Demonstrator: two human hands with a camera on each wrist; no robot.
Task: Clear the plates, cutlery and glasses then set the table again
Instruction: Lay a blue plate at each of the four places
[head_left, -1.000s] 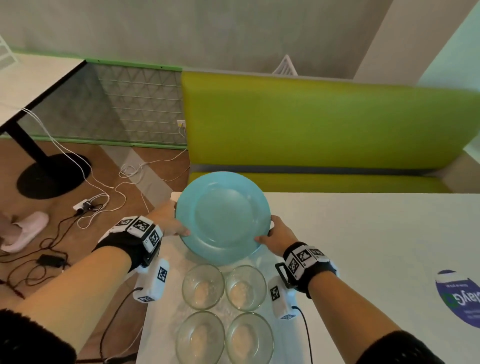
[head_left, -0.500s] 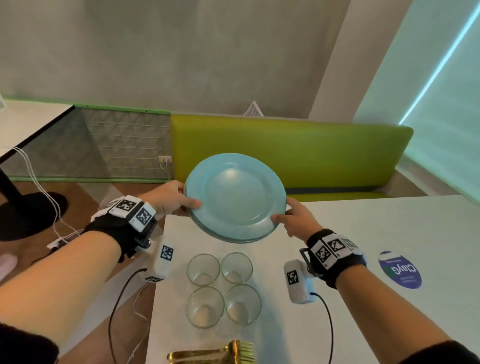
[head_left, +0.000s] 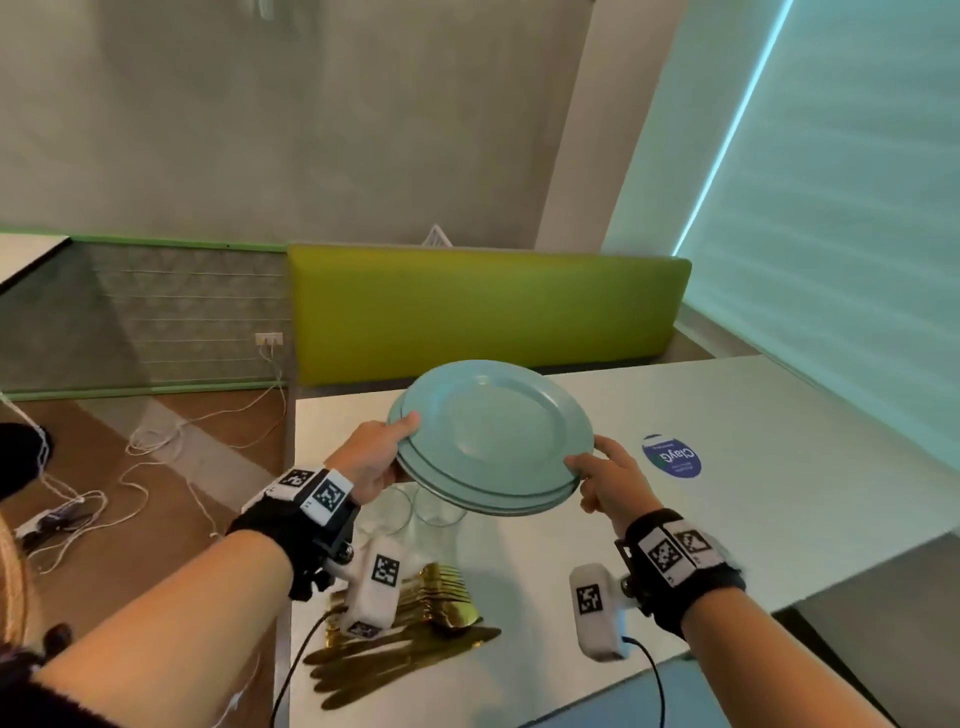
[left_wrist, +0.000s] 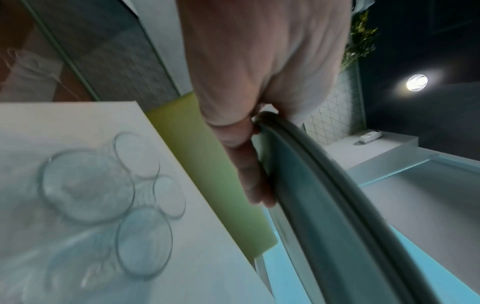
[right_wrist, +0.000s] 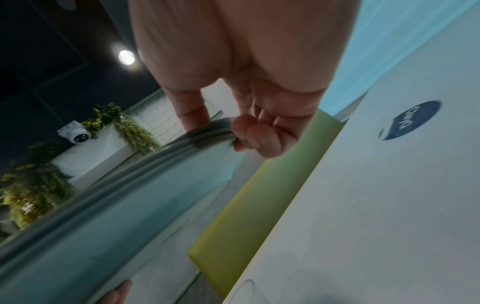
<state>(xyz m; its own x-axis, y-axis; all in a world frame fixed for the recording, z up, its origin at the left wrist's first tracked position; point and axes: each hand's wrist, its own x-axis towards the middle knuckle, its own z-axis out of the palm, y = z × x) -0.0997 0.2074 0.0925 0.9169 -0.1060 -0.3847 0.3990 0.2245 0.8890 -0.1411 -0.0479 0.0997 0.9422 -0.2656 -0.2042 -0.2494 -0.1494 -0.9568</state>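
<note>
Holding the stack of round pale-blue plates (head_left: 493, 441) clear above the white rectangular table (head_left: 779, 467), we were, as we judged it, in the re-laying half of the job: everything sat gathered at the near left corner and the places were not yet set. Our left hand (head_left: 371, 460) was clamped on the stack's left rim, thumb on top and fingers (left_wrist: 249, 174) curled beneath; our right hand (head_left: 608, 480) pinched the right rim the same way. The rims showed at least two plates.

The next move, we reckoned, called for carrying the stack out over bare tabletop, lowering it level and dealing the plates one to a place.

Just under the left edge of the stack stood the clear drinking glasses (left_wrist: 88, 185), close together, so lowering there would have struck them. Nearer us lay the bundle of gold-coloured forks and knives (head_left: 415, 623). To the right, a round blue sticker (head_left: 672, 456) lay flat on the table, no hindrance. A green padded bench (head_left: 483, 312) ran along the far side.
</note>
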